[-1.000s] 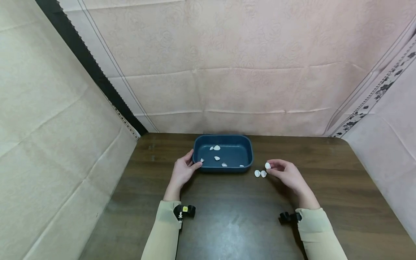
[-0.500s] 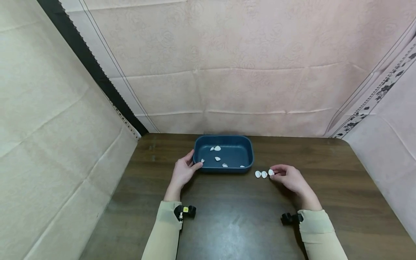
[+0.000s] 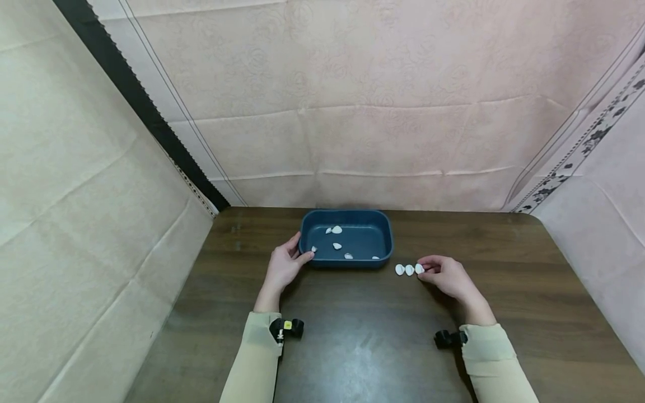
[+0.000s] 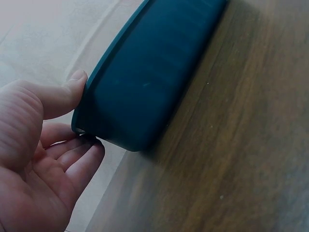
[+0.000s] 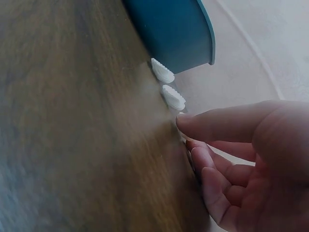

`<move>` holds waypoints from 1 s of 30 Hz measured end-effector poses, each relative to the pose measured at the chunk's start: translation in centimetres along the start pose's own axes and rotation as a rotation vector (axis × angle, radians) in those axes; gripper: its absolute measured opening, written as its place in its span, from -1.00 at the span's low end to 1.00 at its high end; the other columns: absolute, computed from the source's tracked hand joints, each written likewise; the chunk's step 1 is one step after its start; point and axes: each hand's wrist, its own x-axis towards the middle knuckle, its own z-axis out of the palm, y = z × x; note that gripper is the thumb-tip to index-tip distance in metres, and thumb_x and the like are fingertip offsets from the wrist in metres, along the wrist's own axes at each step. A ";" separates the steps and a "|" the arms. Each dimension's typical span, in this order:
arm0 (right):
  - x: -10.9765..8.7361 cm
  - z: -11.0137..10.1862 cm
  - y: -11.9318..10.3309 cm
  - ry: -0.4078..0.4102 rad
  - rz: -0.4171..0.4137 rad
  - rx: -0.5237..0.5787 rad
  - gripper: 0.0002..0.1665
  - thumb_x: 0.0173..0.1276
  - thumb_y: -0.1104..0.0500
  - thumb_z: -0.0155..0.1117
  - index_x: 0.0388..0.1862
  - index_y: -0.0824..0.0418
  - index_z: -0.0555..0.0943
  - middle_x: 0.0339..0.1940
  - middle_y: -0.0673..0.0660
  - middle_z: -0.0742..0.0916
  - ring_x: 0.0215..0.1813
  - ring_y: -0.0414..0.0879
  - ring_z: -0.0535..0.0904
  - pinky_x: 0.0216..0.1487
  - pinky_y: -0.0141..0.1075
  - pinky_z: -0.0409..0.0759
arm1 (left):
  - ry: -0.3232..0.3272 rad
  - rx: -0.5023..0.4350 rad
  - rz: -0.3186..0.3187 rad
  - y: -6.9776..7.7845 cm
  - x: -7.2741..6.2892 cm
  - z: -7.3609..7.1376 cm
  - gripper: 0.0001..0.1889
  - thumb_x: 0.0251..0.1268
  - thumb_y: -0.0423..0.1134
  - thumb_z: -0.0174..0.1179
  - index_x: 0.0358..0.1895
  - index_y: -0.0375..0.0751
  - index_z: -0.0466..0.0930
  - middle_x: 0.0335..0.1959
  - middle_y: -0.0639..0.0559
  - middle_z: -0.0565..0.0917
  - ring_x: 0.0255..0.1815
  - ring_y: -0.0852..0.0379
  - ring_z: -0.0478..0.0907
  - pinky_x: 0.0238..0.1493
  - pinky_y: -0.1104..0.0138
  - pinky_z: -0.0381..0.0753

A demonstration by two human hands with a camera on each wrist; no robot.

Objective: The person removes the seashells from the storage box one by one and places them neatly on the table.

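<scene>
A dark blue rectangular dish [image 3: 353, 264] stands near the far edge of the table, several small white shells [image 3: 336, 229] scattered inside it. My left hand [image 3: 283, 266] grips its left end, thumb [image 4: 72, 94] at the rim and fingers around the corner. To the right of the dish, my right hand [image 3: 448, 277] pinches a white seashell [image 3: 419, 268] between thumb and fingers, low at the tabletop. Just left of that shell, two more ridged shells [image 3: 400, 270] lie side by side in a row. In the right wrist view the thumb [image 5: 193, 126] hides most of the held shell.
The brown wooden table [image 3: 347, 336] spreads toward the person. Pale patterned cloth [image 3: 378, 112] hangs behind its far edge, with more cloth at both sides. Each sleeve cuff carries a small black camera [image 3: 450, 339].
My right hand has brought its shell down toward the person and slightly right, to the right end of the row of two. My left hand stays on the dish.
</scene>
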 end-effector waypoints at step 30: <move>0.0 -0.2 0.0 -0.016 0.003 -0.002 -0.59 0.42 0.21 0.52 0.19 0.32 0.72 -0.06 0.17 0.79 -0.05 0.03 0.66 0.01 -0.12 0.63 | -0.003 0.000 -0.017 0.0 0.1 0.0 -0.23 0.44 -0.23 0.46 0.63 -0.26 0.33 0.63 -0.18 0.35 0.58 -0.10 0.39 0.45 0.11 0.49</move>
